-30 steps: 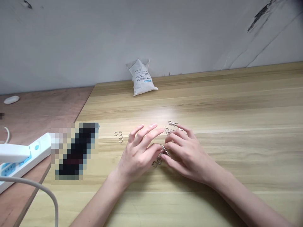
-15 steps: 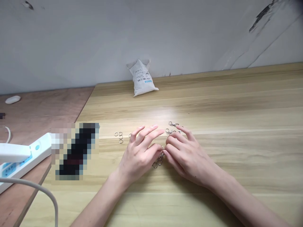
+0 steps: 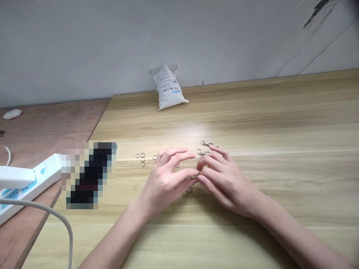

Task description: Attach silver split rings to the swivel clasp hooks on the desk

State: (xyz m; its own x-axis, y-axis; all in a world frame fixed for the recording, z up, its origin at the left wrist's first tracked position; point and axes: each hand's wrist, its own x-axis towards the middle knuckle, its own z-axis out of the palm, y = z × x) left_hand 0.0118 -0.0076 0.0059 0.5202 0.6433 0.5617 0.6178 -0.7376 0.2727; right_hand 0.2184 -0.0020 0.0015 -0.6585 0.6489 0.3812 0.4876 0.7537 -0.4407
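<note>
My left hand [image 3: 165, 177] pinches a small metal ring [image 3: 194, 177] between thumb and forefinger, its other fingers stretched out. Meeting it from the other side, my right hand [image 3: 226, 177] has its thumb and fingertips closed at the same ring; the fingers partly hide the piece. Below the fingertips show several more linked-looking metal rings [image 3: 188, 189], and I cannot tell whether they hang from the held ring or lie on the table. Just beyond my right fingers lie metal swivel clasps with rings [image 3: 206, 143]. Several loose rings [image 3: 143, 159] lie left of my left hand.
A white labelled packet [image 3: 171, 91] rests near the wall. At left, a blurred-out dark object [image 3: 89, 175] lies on the wooden table [image 3: 266, 123]. A white power strip [image 3: 46, 173] with a grey cable [image 3: 66, 220] is on the lower brown surface, along with a white oval case [image 3: 12, 114].
My hands have raised slightly, and the ring between the fingertips shows more clearly. The left thumb and forefinger have stretched further toward the right hand. The view has tilted a little.
</note>
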